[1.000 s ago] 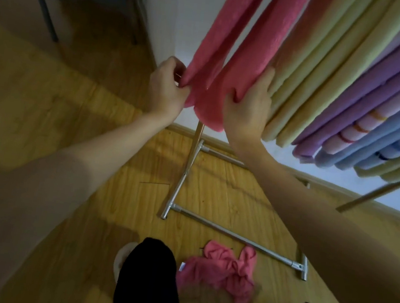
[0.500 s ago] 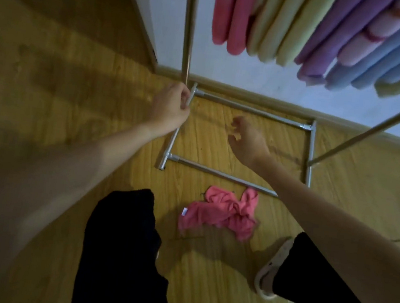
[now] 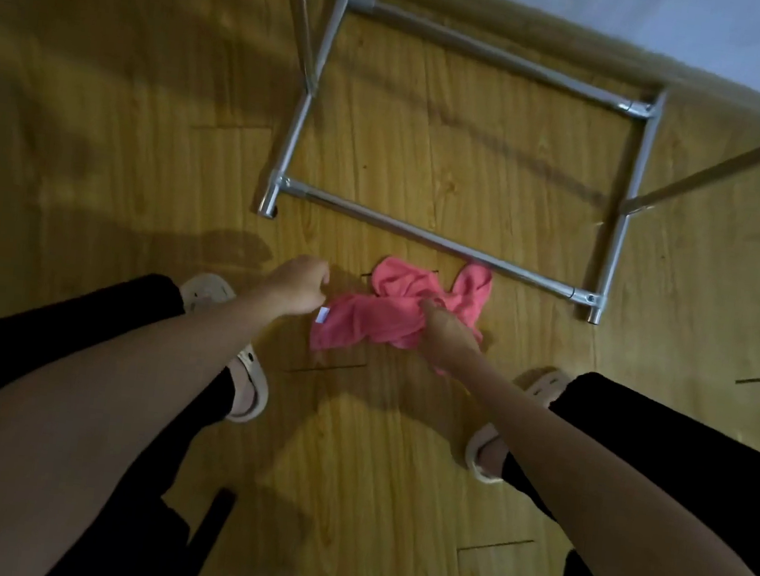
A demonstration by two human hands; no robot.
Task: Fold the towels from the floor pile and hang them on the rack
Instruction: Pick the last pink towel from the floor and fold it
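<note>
A crumpled pink towel [image 3: 390, 308] with a small white tag lies on the wood floor between my feet, just in front of the rack's metal base [image 3: 422, 233]. My right hand [image 3: 446, 335] is down on the towel with its fingers closed into the cloth. My left hand [image 3: 300, 283] hovers at the towel's left edge, fingers curled, holding nothing. The hung towels are out of view.
The rack's silver floor frame forms a rectangle ahead, with upright poles rising at the left [image 3: 304, 23] and right [image 3: 733, 162]. My legs in black trousers and pale slippers [image 3: 244, 381] stand on either side of the towel. A white wall [image 3: 682, 33] runs behind the rack.
My hands left the pink towel hung on the rack and dropped to the floor. The view tilted down. My right hand has taken hold of the crumpled pink towel.
</note>
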